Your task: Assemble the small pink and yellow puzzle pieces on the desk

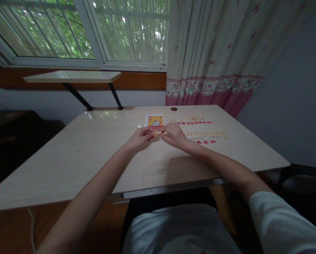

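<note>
My left hand [141, 138] and my right hand [174, 135] meet over the middle of the table, fingertips almost touching. Between them is a small yellow jigsaw piece [156, 134], pinched by the left fingers. The right thumb and fingers close on the same spot, partly hiding it. Just behind the hands lies a card [154, 120] with a yellow and red picture of a white animal. To the right are rows of loose jigsaw pieces: a red row [196, 123] farther back, a yellow row [207, 133], and a nearer red row [206, 142] partly behind my right arm.
The pale wooden table [75, 165] has a round cable hole [174, 109] near its back edge. A raised shelf [73, 76] on black legs stands at the back left. Behind are a window [131, 31] and a long curtain [213, 53].
</note>
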`<state>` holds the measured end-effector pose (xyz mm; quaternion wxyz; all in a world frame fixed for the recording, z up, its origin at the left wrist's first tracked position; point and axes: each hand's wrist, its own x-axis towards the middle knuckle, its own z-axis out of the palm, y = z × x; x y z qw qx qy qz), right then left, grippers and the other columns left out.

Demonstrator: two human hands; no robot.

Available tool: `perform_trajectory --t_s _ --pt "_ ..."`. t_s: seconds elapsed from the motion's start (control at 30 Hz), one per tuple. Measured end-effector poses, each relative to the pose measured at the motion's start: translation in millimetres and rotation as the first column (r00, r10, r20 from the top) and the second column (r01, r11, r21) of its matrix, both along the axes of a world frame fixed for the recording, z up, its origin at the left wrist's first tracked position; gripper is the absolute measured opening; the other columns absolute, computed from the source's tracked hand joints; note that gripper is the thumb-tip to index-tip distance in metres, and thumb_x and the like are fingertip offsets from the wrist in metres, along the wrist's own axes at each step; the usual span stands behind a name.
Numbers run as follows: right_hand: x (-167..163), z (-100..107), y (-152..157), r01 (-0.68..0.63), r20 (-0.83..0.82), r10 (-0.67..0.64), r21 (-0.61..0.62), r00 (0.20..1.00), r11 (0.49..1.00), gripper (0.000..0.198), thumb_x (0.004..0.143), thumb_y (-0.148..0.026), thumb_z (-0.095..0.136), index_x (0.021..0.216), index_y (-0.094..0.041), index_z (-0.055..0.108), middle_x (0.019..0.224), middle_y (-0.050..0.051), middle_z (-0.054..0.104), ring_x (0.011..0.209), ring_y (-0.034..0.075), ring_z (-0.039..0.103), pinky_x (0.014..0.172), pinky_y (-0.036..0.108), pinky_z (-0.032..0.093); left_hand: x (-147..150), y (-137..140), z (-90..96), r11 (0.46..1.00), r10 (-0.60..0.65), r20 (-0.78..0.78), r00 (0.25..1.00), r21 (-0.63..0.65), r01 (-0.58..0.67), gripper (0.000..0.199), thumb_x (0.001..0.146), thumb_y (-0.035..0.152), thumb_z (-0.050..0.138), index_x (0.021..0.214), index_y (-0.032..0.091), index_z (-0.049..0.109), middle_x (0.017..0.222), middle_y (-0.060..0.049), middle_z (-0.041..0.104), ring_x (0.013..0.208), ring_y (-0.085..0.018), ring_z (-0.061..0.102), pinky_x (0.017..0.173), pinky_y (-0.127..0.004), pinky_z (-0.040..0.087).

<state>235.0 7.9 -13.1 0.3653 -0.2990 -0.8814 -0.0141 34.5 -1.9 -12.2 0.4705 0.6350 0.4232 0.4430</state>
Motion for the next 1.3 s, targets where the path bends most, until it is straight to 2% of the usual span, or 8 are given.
perform_trajectory --t_s 0.1,0.33,0.47,0.7,0.97,1.17,1.3 --pt "1 0 1 -0.012 0.036 0.012 0.013 0.999 1.000 0.023 0.093 -0.033 0.053 0.102 -0.022 0.071 0.092 0.006 0.071 0.088 0.019 0.056 0.079 0.033 0.032 -1 -1 1.2 0.998 -0.056 0.015 0.998 -0.014 0.056 0.040 0.058 0.051 0.080 0.067 0.014 0.067 0.055 0.000 0.057 0.051 -0.009 0.045 0.050 -0.024 0.034" --pt "-3 -6 4 -0.002 0.000 0.002 0.037 1.000 0.999 0.021 0.089 -0.037 0.060 0.092 -0.020 0.072 0.084 0.005 0.072 0.084 0.018 0.058 0.078 0.032 0.033 -3 2 2.9 0.999 -0.022 0.044 0.999 0.025 0.021 0.040 0.059 0.047 0.080 0.078 0.012 0.074 0.070 -0.006 0.069 0.060 -0.013 0.053 0.058 -0.027 0.039" --pt "-4 -8 4 0.029 -0.025 -0.028 0.025 0.999 0.999 0.020 0.088 -0.038 0.061 0.090 -0.021 0.071 0.081 0.003 0.072 0.083 0.017 0.059 0.077 0.031 0.033 -6 5 0.7 0.999 -0.011 0.117 0.993 0.034 0.007 0.038 0.057 0.041 0.083 0.082 0.014 0.073 0.071 -0.005 0.070 0.057 -0.011 0.054 0.057 -0.025 0.041" --pt "-3 -9 4 0.024 -0.038 -0.022 0.057 0.999 0.998 0.020 0.089 -0.037 0.060 0.086 -0.021 0.071 0.081 0.002 0.072 0.083 0.016 0.060 0.077 0.031 0.034 -9 6 1.8 0.999 -0.010 0.127 0.992 0.047 0.004 0.040 0.057 0.039 0.083 0.087 0.014 0.073 0.079 -0.006 0.072 0.063 -0.013 0.060 0.061 -0.025 0.047" --pt "-1 -10 6 0.029 -0.079 -0.022 0.093 0.997 0.995 0.024 0.091 -0.039 0.056 0.085 -0.020 0.071 0.080 0.004 0.072 0.081 0.017 0.059 0.077 0.032 0.034 -7 3 7.7 0.999 0.037 0.100 0.994 0.035 -0.041 0.044 0.053 0.044 0.083 0.082 0.014 0.073 0.080 -0.008 0.073 0.067 -0.016 0.063 0.064 -0.028 0.049" --pt "0 -9 6 0.018 -0.105 -0.006 0.111 0.994 0.994 0.023 0.090 -0.038 0.058 0.085 -0.020 0.071 0.077 0.003 0.071 0.079 0.016 0.059 0.076 0.032 0.033 -7 1 7.2 0.997 0.063 0.035 0.997 0.040 -0.065 0.039 0.057 0.040 0.082 0.084 0.013 0.072 0.076 -0.007 0.072 0.070 -0.018 0.064 0.067 -0.031 0.050" --pt "1 -8 5 0.001 -0.097 0.008 0.093 0.995 0.996 0.023 0.090 -0.037 0.058 0.085 -0.019 0.070 0.078 0.004 0.070 0.079 0.017 0.058 0.076 0.032 0.033 -6 0 9.2 0.998 0.052 0.045 0.998 0.025 -0.053 0.038 0.052 0.039 0.084 0.078 0.014 0.072 0.075 -0.006 0.072 0.067 -0.017 0.063 0.066 -0.030 0.049"
